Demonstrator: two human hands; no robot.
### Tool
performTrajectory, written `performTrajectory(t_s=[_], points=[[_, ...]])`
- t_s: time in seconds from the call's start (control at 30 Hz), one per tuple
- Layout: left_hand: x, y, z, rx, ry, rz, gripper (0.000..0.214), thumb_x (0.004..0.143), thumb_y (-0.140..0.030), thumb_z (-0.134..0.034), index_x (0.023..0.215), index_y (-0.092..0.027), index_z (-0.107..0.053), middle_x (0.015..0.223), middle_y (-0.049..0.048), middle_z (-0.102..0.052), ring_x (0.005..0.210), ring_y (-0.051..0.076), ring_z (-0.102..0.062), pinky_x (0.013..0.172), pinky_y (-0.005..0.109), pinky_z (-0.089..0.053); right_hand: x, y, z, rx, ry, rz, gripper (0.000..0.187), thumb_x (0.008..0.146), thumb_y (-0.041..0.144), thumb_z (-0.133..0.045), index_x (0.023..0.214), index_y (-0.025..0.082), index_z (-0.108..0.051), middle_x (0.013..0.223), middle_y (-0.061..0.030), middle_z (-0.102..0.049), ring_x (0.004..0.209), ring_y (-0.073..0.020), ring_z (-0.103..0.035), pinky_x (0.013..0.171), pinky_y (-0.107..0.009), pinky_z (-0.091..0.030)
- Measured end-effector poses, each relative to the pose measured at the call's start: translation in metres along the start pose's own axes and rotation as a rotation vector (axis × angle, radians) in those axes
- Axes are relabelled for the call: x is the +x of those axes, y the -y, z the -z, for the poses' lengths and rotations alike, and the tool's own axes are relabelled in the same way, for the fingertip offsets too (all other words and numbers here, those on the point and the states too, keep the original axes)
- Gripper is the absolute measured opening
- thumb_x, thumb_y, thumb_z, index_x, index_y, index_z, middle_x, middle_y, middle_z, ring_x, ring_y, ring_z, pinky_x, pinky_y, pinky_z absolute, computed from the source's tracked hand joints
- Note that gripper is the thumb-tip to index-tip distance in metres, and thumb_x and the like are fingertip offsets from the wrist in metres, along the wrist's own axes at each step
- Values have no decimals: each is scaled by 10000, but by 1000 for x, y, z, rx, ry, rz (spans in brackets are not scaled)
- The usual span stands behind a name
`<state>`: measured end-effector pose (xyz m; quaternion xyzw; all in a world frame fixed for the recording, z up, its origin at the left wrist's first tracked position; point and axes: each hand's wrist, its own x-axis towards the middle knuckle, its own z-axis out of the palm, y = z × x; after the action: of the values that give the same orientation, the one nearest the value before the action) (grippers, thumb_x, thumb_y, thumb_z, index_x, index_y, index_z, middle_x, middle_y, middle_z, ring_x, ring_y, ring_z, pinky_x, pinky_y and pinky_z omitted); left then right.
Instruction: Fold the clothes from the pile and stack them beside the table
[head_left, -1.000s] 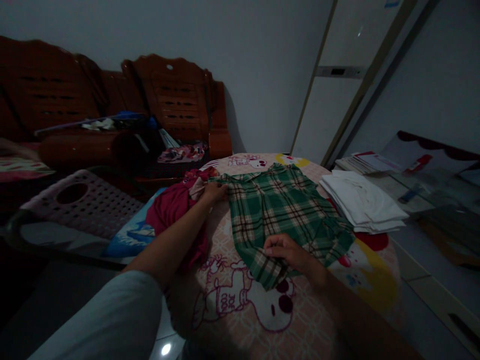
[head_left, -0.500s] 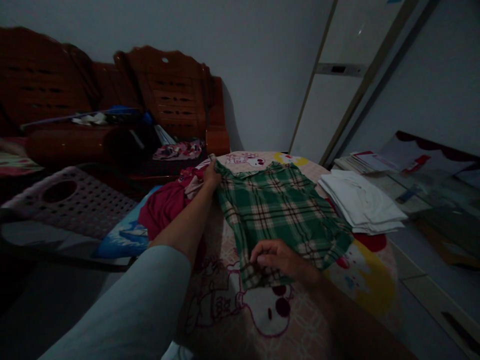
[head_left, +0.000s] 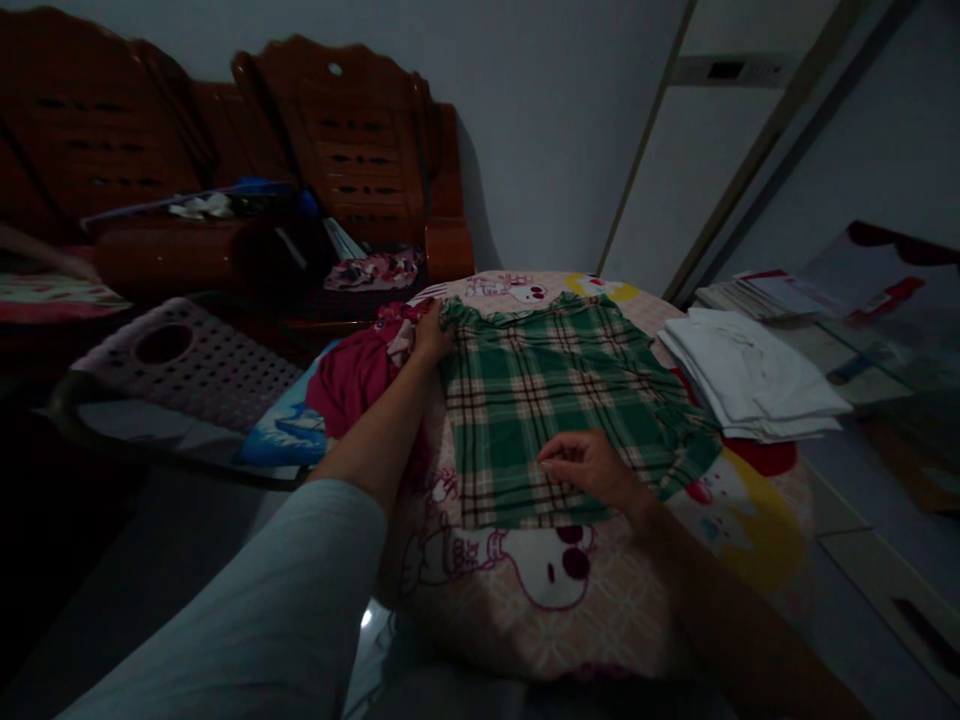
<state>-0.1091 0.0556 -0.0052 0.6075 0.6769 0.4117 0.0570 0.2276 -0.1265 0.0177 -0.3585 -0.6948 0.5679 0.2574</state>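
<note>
A green plaid shirt (head_left: 547, 385) lies spread on a round table under a pink cartoon-print cloth (head_left: 525, 600). My left hand (head_left: 431, 335) is closed on the shirt's far left corner, next to a crumpled red garment (head_left: 356, 370). My right hand (head_left: 589, 468) rests on the shirt's near part, fingers curled and pinching the plaid fabric. The shirt's near hem lies flat and straight across the cloth.
A stack of folded white garments (head_left: 750, 375) sits at the table's right edge. A pale perforated plastic basket (head_left: 187, 365) stands to the left. A wooden sofa (head_left: 225, 170) with clutter lines the back wall. Papers (head_left: 757, 295) lie on a glass surface at right.
The bunched near end of the plaid shirt has been drawn out flat. My right hand moved from the near hem up onto the shirt; my left hand kept hold of the far corner.
</note>
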Motion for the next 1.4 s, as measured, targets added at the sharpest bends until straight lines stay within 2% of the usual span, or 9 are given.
performTrajectory(t_s=[0.17,0.27,0.43,0.6,0.73,0.9,1.03,1.13,1.4], points=[[-10,4,-2,32,65,13,726,678,-52,-597,1394,-86,-488,1380,143,-570,1282,280,-523,1111,371,-391,-5,4,-9,-574,168,108,177,751,243,-733,919,192,-726,617,33,-613,571,-106,-544,568,-229,-350],[-12,6,-6,37,67,5,676,678,-66,-578,1352,-76,-526,1367,140,-579,1288,287,-509,1126,399,-360,-5,7,-11,-758,203,135,123,775,224,-719,895,199,-715,610,37,-611,569,-104,-532,578,-233,-312],[-13,7,-12,65,78,-5,637,668,-64,-550,1305,-62,-579,1362,154,-583,1287,293,-514,1136,392,-351,-6,8,-13,-724,164,156,41,839,204,-661,832,181,-694,615,30,-623,552,-94,-527,575,-226,-307],[-12,10,-13,37,73,-28,611,664,-86,-549,1269,-116,-622,1309,106,-632,1256,284,-541,1120,400,-369,-9,6,-31,-847,248,292,306,823,367,-720,1071,195,-677,706,-6,-685,627,-143,-594,595,-245,-324],[-11,9,-12,50,85,-6,558,685,-109,-544,1233,-112,-649,1280,101,-651,1230,286,-557,1102,397,-385,-7,2,-43,-912,235,350,117,895,272,-619,898,182,-694,721,-28,-703,624,-142,-597,595,-260,-315],[-10,6,-12,47,93,27,504,702,-114,-562,1192,-109,-679,1248,102,-667,1209,288,-568,1088,377,-400,-4,-1,-41,-784,194,394,212,897,174,-534,720,175,-651,645,4,-646,569,-106,-540,565,-247,-297],[-9,8,-15,16,78,26,481,708,-107,-569,1174,-129,-688,1226,89,-680,1192,277,-583,1071,381,-420,-6,-1,-41,-733,158,385,94,872,244,-609,836,188,-676,632,14,-636,557,-113,-535,565,-246,-314],[-8,9,-16,6,84,32,467,716,-97,-569,1166,-120,-688,1213,99,-686,1181,269,-592,1062,374,-426,-7,-3,-47,-788,184,438,207,871,340,-646,1020,197,-669,702,-10,-675,612,-145,-575,597,-262,-346],[-8,8,-17,17,80,45,433,738,-129,-582,1158,-110,-686,1219,103,-684,1162,272,-602,1054,379,-431,-3,-5,-50,-700,86,464,223,920,211,-487,804,179,-675,693,-28,-666,618,-130,-586,604,-248,-361]])
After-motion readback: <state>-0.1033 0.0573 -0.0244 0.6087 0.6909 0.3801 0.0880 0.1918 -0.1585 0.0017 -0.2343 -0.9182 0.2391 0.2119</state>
